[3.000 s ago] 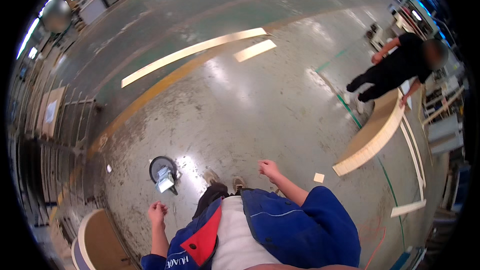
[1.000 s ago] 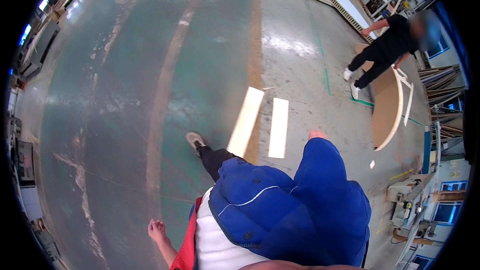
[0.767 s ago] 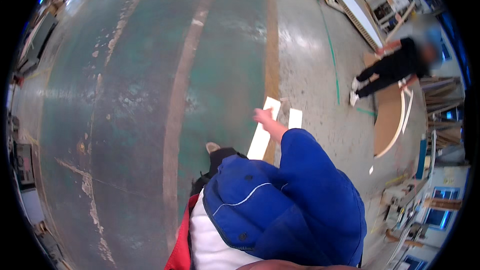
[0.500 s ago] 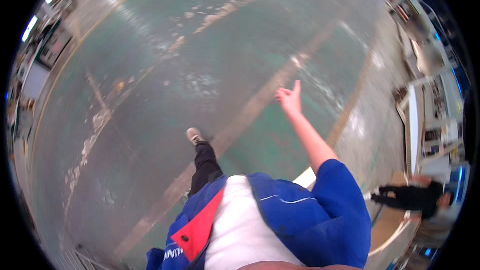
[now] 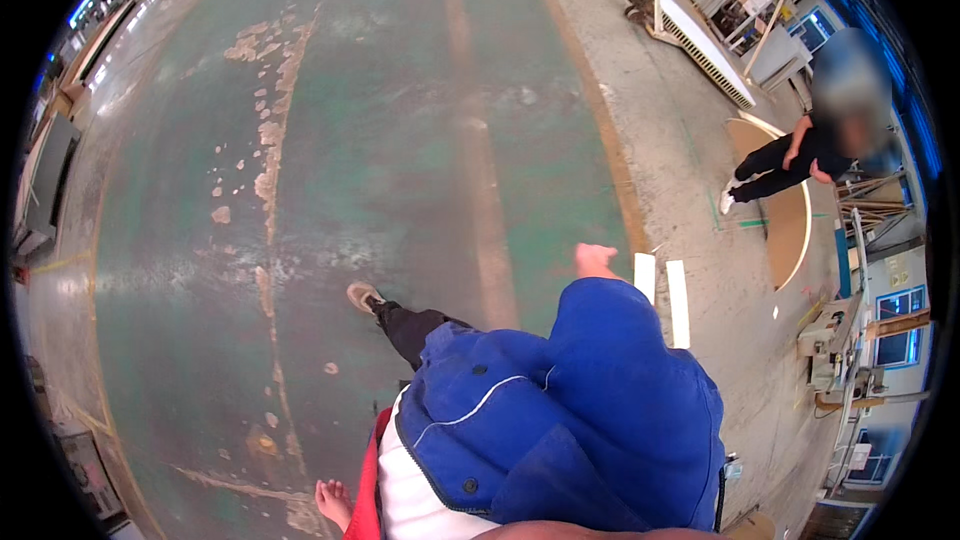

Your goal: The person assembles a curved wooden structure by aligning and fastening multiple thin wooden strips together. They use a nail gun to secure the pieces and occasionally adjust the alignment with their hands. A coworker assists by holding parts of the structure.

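Observation:
My right hand (image 5: 597, 260) is out in front of my right side, just beyond the blue jacket sleeve (image 5: 610, 315). Its fingers look curled in, and nothing shows in them. Down at the lower left, my left hand (image 5: 333, 502) hangs beside the red lining of the jacket. Its fingers are a little apart and it holds nothing. Neither hand touches any object. One shoe (image 5: 364, 295) and a dark trouser leg extend forward over the green floor (image 5: 390, 170).
Two pale strips (image 5: 678, 302) lie on the grey floor right of my right hand. Farther right, a person in dark clothes (image 5: 775, 165) stands by a brown curved panel (image 5: 787, 235). A long white slatted piece (image 5: 695, 40) rests beyond. Machines and benches line the right.
My view has turned to the right. The right arm, stretched out with a finger extended before, is now drawn in and lower. My left hand has come into view.

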Demonstrator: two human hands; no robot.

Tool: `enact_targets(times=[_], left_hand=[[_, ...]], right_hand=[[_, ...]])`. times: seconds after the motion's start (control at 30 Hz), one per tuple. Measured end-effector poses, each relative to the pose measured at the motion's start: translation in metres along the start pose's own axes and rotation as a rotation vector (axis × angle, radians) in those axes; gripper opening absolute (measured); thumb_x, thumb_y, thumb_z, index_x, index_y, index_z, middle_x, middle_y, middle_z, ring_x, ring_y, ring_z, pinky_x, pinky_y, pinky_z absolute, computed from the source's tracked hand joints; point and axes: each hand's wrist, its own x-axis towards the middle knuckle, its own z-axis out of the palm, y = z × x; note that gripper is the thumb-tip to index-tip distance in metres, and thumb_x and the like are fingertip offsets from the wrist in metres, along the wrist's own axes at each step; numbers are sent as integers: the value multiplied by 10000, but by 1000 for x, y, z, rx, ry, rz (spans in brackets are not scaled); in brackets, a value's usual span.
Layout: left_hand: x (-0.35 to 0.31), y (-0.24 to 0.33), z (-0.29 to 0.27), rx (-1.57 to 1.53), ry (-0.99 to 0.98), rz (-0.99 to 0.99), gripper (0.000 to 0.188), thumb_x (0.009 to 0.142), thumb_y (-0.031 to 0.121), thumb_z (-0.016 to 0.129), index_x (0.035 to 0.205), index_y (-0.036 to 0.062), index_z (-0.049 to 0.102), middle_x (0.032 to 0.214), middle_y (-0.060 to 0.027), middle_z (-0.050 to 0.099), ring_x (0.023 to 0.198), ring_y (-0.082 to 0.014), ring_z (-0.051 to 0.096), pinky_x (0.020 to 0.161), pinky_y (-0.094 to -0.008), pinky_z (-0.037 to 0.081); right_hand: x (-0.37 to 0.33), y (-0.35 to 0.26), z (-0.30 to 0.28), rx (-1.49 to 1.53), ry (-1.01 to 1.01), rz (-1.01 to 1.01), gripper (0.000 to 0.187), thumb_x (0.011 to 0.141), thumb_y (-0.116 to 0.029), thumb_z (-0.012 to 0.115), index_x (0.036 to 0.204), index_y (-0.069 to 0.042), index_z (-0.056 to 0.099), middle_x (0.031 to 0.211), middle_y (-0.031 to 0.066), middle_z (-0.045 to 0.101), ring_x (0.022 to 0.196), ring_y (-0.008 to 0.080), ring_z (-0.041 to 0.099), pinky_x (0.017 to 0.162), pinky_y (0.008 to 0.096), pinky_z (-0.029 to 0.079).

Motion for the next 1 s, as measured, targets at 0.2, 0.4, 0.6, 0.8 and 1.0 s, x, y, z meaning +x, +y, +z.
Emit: enact_targets(times=[0.2,0.4,0.6,0.8,1.0], left_hand=[[147,151,102,113,-2,-106,316,914,204,568,1185,50,518,829,-75,622,689,-197,601,597,-331,504],[249,238,67,131,227,-232,295,920,188,555,1175,43,523,819,-77,620,666,-187,595,581,-325,504],[378,247,47,168,284,-394,275,926,173,543,1165,37,527,809,-79,617,642,-178,589,564,-320,503],[574,382,-25,9,370,-361,250,931,146,530,1149,24,535,798,-86,617,611,-172,589,539,-310,508],[760,717,77,-36,311,-57,233,927,131,539,1122,3,538,803,-92,621,629,-167,603,561,-284,524]], right_hand=[[-67,-51,152,-680,1,-300,567,861,-258,582,1329,-51,339,1101,171,608,974,263,624,884,404,479],[-571,-232,421,-141,-895,-590,907,784,-108,638,1471,-41,50,939,141,629,689,195,621,622,329,512],[-821,-375,584,-147,-1092,-1459,885,789,-157,640,1456,12,84,1075,168,652,929,257,653,874,344,492],[-935,-334,728,-224,-1057,-861,927,769,-123,625,1455,22,19,687,88,559,494,153,506,420,297,413],[-832,-290,797,-765,-842,-728,334,767,-224,642,993,12,573,798,154,596,677,243,587,559,395,432]])
